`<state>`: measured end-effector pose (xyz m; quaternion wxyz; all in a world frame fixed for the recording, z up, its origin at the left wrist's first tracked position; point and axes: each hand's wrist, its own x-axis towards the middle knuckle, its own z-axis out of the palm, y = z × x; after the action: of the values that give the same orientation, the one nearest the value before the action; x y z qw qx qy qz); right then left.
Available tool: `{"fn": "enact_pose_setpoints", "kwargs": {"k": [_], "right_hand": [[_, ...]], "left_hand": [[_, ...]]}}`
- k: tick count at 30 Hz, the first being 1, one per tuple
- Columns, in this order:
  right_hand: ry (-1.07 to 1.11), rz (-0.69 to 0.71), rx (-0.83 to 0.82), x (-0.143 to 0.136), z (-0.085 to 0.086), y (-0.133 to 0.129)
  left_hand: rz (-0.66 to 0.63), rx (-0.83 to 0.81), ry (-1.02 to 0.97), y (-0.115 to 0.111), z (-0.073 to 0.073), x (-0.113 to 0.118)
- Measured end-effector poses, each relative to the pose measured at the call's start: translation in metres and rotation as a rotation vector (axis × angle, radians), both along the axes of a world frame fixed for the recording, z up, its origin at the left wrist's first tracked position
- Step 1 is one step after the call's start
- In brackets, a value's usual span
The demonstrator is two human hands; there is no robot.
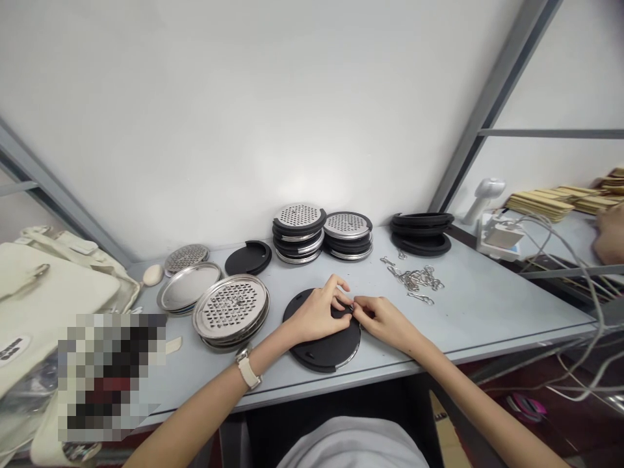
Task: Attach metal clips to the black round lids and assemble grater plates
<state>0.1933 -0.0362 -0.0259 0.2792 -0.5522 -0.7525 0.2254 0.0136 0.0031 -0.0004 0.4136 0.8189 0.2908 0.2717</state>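
A round black disc (322, 348) with a shiny metal rim showing at its lower right lies near the table's front edge. Over its upper part rests my left hand (319, 313), fingers curled and thumb bent inward. My right hand (383, 320) pinches at the disc's right edge, its fingertips meeting those of my left. A small dark piece sits between the fingertips, too covered to make out. Metal clips (418, 278) lie in a loose heap to the right. Left of the disc stands a stack of round perforated metal grater plates (231, 305).
Two stacks of black-rimmed grater discs (299, 227) (348, 235) stand by the wall. Black rims (422, 234) are piled at right, a black disc (248, 258) at left. A cream bag (58, 286) covers the left end. White cables (585, 273) hang right, near another person's hand (610, 234).
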Motion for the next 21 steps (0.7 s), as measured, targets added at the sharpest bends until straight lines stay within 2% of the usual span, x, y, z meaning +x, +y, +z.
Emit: {"fn": "enact_pose_setpoints", "kwargs": {"k": [21], "right_hand": [[-0.003, -0.012, -0.019, 0.0008, -0.0022, 0.0024]], "left_hand": [[0.004, -0.030, -0.026, 0.0019, -0.0007, -0.0013]]}}
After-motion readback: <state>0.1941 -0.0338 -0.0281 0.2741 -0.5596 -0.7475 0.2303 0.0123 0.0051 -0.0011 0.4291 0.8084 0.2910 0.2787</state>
